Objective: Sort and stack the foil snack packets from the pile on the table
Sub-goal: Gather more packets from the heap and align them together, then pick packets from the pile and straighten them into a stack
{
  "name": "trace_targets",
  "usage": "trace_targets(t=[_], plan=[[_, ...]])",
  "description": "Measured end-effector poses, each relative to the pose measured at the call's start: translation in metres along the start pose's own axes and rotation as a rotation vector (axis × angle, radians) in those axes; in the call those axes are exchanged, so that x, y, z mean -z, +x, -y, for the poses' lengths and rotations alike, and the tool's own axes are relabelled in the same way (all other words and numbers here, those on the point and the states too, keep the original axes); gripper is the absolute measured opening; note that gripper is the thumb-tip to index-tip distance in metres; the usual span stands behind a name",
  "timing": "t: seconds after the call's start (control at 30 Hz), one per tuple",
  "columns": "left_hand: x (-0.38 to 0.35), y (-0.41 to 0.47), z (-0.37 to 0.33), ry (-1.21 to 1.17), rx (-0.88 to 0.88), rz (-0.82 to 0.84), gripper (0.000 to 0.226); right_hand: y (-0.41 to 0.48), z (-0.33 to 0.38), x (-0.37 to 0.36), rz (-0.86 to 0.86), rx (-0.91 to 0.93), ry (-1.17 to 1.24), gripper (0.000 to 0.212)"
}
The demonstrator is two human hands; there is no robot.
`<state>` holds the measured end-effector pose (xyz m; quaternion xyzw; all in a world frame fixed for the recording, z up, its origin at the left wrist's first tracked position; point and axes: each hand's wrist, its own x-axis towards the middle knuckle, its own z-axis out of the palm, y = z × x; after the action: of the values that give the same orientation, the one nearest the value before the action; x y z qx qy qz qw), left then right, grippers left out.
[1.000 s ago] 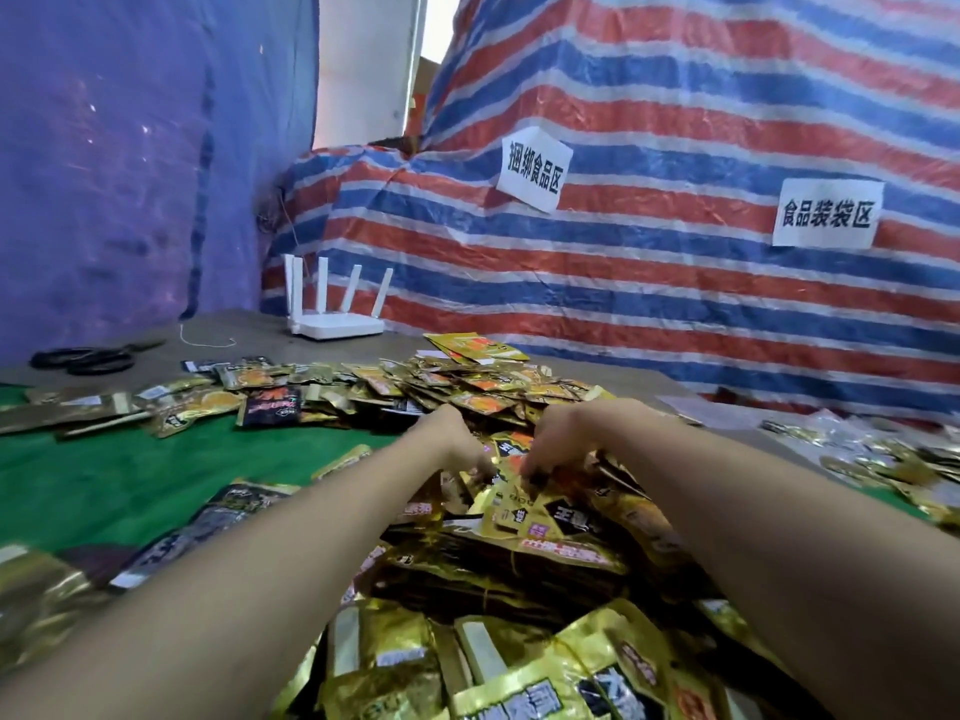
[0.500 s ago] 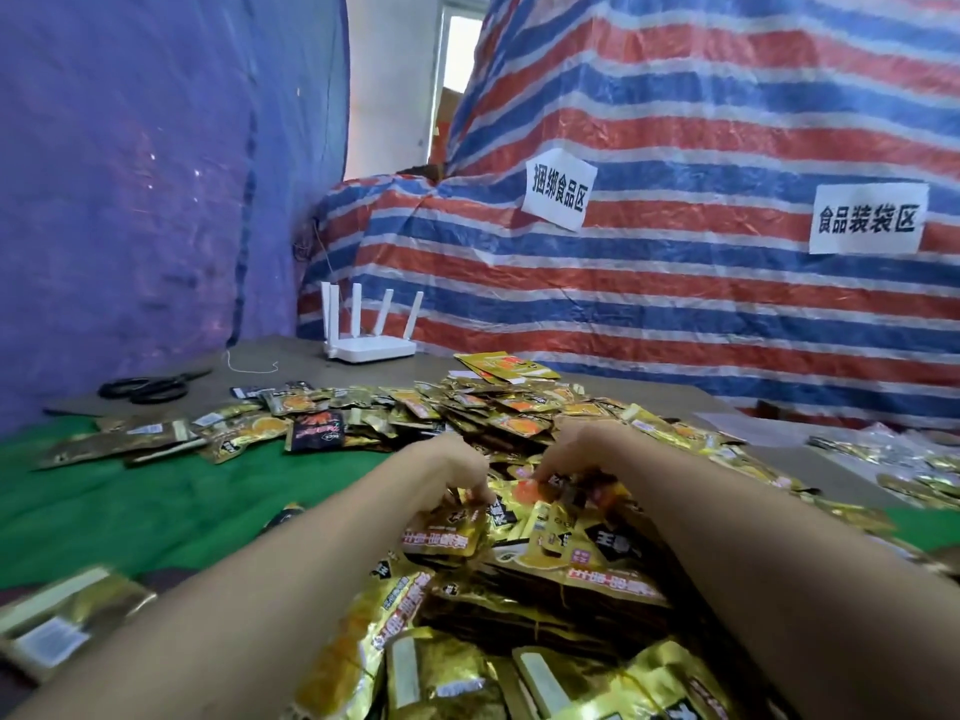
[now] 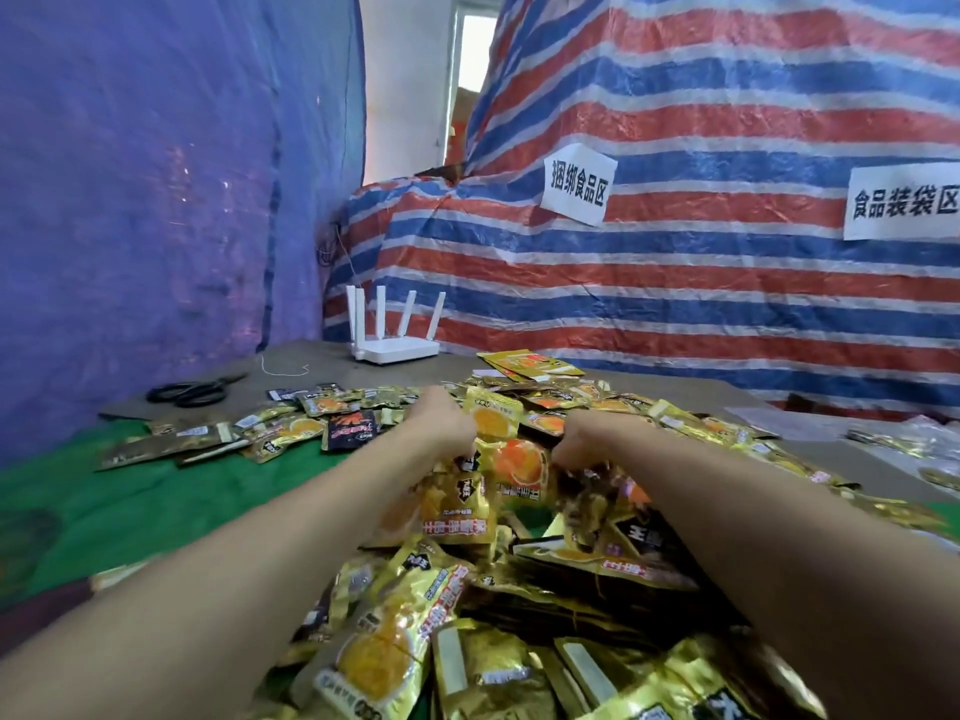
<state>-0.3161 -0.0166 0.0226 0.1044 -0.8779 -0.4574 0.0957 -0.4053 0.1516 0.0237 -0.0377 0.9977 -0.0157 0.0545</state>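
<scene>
Both hands have been pushed a bit further out over the pile (image 3: 493, 605) since the frame half a second back, and a gold orange-print packet (image 3: 492, 420) has been tipped up on end between them, fwiw. Left hand (image 3: 445, 423) is seen from the back, with its fingers curled at the left edge of that packet, so it's held upright just above the heap. Right hand (image 3: 575, 445) is bunched up, fingers dug down into the crumpled foil just beside the packet. Whether anything is actually pinched there can't be told, since the fingertips are buried and blurred. The pile itself is heaped on the counter (image 3: 332, 358) from the near edge out to the hands, mostly gold packets with orange and red print. Looser packets are spread flat beyond it and off to the left, partly on a green cloth (image 3: 156, 506), and one black packet (image 3: 350, 432) is laid among those. Further back, black-handled scissors (image 3: 189, 393) and a white router (image 3: 397, 349) with its antennas up are set on the bare counter. Behind that a red, white and blue striped tarp (image 3: 701, 314) is hung, with a paper sign (image 3: 579, 192) and a second sign (image 3: 904, 202) stuck on it. A blue tarp (image 3: 156, 200) is draped on the left.
</scene>
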Motion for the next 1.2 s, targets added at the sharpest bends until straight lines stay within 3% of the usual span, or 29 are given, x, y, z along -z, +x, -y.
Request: trace_targets(t=[0.33,0.43,0.5,0.7,0.83,0.97,1.2], plan=[[0.049,-0.013,0.003,-0.315,-0.084,-0.324,0.023,-0.036,-0.006,0.023,-0.304,0.101,0.227,0.002],[0.057,-0.025,0.004,-0.408,-0.083,-0.349,0.023,-0.050,-0.009,0.034,-0.363,0.086,0.383,0.020],[0.059,-0.035,0.007,-0.543,-0.029,-0.350,0.028,-0.062,-0.011,0.044,-0.400,0.073,0.472,0.016],[0.064,-0.068,0.024,-1.208,0.269,-0.200,0.036,-0.099,-0.015,0.054,-0.514,0.058,0.888,0.033],[0.070,-0.112,0.031,-1.318,0.287,-0.076,0.025,-0.126,-0.019,0.048,-0.474,0.077,1.218,0.042],[0.073,-0.155,0.033,-1.359,0.253,0.046,0.014,-0.164,-0.020,0.043,-0.390,0.032,1.469,0.025],[0.066,-0.210,0.050,-1.397,0.174,0.206,0.019,-0.250,-0.013,0.029,-0.756,0.225,1.468,0.013]])
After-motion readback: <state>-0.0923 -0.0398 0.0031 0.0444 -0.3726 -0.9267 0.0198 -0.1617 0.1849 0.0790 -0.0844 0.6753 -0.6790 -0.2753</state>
